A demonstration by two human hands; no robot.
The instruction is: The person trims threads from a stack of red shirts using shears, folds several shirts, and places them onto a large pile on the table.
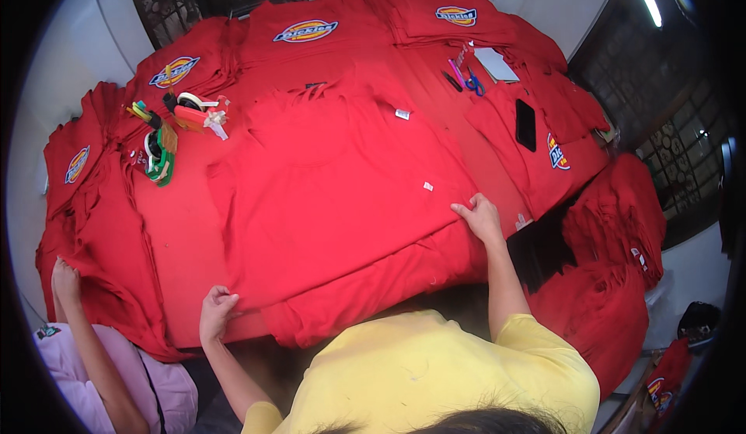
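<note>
A red shirt (334, 193) lies spread flat in front of me over more red cloth (381, 294), with its hem toward me. My left hand (217, 311) is closed at the near left corner of the hem, thumb and fingertips pinching the cloth edge. At the hem's right end, my right hand (479, 218) grips the other corner between thumb and fingers. A small white label (428, 187) lies on the shirt near the right hand; another white label (402, 113) sits farther back.
Stacks of red shirts with printed badges (306, 30) line the table's far side. A green tape dispenser (161, 158) stands at left; blue scissors (475, 84) and a black phone (526, 125) lie at right. A co-worker's hand (66, 280) holds red cloth at far left.
</note>
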